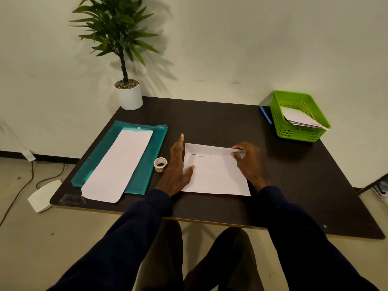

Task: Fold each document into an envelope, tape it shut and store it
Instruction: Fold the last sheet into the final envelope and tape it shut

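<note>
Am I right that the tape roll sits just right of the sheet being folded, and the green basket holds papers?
Not quite: in the head view the tape roll sits just left of the sheet; the green basket does hold papers.

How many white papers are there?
3 visible: the document held by the left hand and right hand, the long sheet on the teal folder, and folded paper in the green basket, maybe hiding more.

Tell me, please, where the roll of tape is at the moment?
In the head view, the roll of tape sits on the table left of centre, between the teal folder and the left hand, which presses on the document.
</note>
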